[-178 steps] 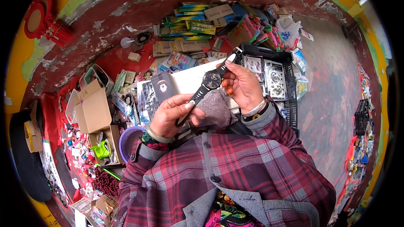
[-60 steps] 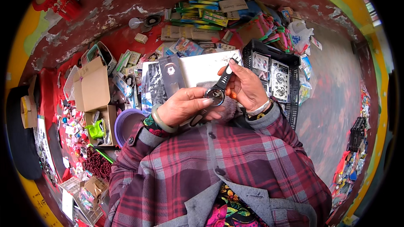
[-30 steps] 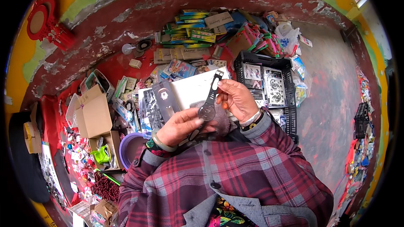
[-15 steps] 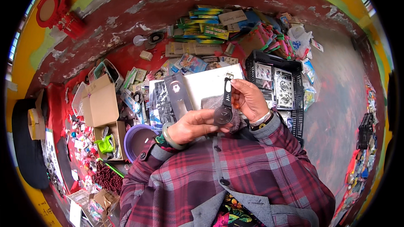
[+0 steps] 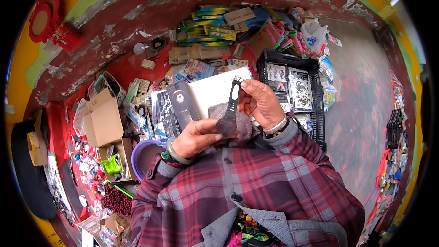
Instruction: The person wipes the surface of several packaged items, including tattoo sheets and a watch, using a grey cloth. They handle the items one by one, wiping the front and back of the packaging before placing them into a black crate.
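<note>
A black wristwatch with a round dark dial is held up in front of me, its strap stretched away from my body. My left hand grips the watch case by its side, fingers and thumb closed around the edge. The buckle end of the strap is pinched by my right hand. A grey fuzzy cloth lies below the watch, partly hidden by my hands. Beyond it are a white board and a dark narrow box with a watch pictured on it.
A black plastic crate with packaged sheets stands at right. On the left are a purple bucket, an open cardboard box and dark red beads. Stacked yellow-green boxes lie at the far wall.
The view has shifted slightly, so most things sit further left. Both hands keep hold of the watch, and its strap now shows its broad face more.
</note>
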### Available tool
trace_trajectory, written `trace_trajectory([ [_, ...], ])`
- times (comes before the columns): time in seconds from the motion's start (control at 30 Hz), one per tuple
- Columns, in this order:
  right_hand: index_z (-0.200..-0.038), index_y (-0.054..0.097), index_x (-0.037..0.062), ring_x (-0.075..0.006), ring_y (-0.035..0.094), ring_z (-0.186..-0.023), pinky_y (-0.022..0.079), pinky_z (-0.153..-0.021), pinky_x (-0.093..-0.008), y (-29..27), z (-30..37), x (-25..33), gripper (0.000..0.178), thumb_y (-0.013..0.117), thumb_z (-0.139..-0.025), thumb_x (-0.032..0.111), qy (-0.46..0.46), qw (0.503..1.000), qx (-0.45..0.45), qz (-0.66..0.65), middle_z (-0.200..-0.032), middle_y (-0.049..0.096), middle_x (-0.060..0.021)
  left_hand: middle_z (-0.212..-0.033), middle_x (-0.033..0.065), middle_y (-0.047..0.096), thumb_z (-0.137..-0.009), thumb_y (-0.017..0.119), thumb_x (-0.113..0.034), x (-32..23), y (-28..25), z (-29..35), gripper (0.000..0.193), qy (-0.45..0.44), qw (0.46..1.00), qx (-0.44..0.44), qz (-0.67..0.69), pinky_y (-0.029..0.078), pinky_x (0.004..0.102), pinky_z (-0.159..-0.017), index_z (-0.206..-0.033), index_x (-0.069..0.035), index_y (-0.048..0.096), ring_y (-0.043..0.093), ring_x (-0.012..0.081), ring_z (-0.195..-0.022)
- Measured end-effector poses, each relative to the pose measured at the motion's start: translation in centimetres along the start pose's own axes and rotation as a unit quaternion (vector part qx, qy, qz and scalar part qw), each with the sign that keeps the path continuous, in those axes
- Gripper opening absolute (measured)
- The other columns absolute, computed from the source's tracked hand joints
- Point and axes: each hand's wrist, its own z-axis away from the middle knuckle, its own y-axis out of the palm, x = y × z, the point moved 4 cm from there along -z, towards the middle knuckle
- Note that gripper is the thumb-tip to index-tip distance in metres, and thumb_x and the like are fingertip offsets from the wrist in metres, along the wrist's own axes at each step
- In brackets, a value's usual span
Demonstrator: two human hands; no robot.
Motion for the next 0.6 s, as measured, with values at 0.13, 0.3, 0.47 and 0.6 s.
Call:
trace_trajectory([
  [0.13,-0.090,0.060,0.0051,-0.0109,0.060,-0.057,0.042,-0.046,-0.0192,-0.1,0.3,0.5,0.022,0.061,-0.089,0.026,-0.030,0.999,-0.025,0.005,-0.076,0.064,-0.0039,-0.119,0.0146,0.058,-0.089,0.049,0.002,0.0,0.2,0.0,0.036,-0.003,1.000,-0.003,-0.001,0.039,0.0323,-0.101,-0.125,0.007,0.047,0.054,0.0210,-0.113],
  [0.3,-0.088,0.060,0.0053,-0.0118,0.060,-0.055,0.041,-0.045,-0.0206,-0.8,0.2,0.5,0.018,0.061,-0.088,0.024,-0.066,0.997,-0.048,0.001,-0.072,0.064,-0.0043,-0.118,0.0146,0.058,-0.088,0.050,0.002,0.3,0.3,-0.2,0.038,-0.011,0.999,-0.010,0.051,0.040,0.0312,-0.099,-0.126,0.006,0.046,0.055,0.0209,-0.111],
  [0.47,-0.079,0.059,0.0073,-0.0115,0.057,-0.051,0.041,-0.045,-0.0227,-1.5,-0.1,0.5,0.022,0.061,-0.086,0.028,-0.044,0.996,-0.076,0.000,-0.066,0.062,-0.0039,-0.115,0.0147,0.059,-0.086,0.049,0.004,1.2,-0.5,-0.5,0.039,-0.030,0.992,-0.037,0.116,0.043,0.0300,-0.096,-0.125,0.007,0.046,0.057,0.0207,-0.107],
  [0.6,-0.078,0.058,0.0082,-0.0106,0.056,-0.051,0.040,-0.044,-0.0230,-2.1,-0.2,-0.2,0.022,0.061,-0.086,0.028,-0.009,0.992,-0.122,-0.039,-0.065,0.061,-0.0026,-0.115,0.0230,0.058,-0.085,0.049,0.005,1.6,-0.8,-0.7,0.039,-0.008,0.985,-0.053,0.162,0.045,0.0365,-0.094,-0.124,0.009,0.045,0.060,0.0278,-0.106],
])
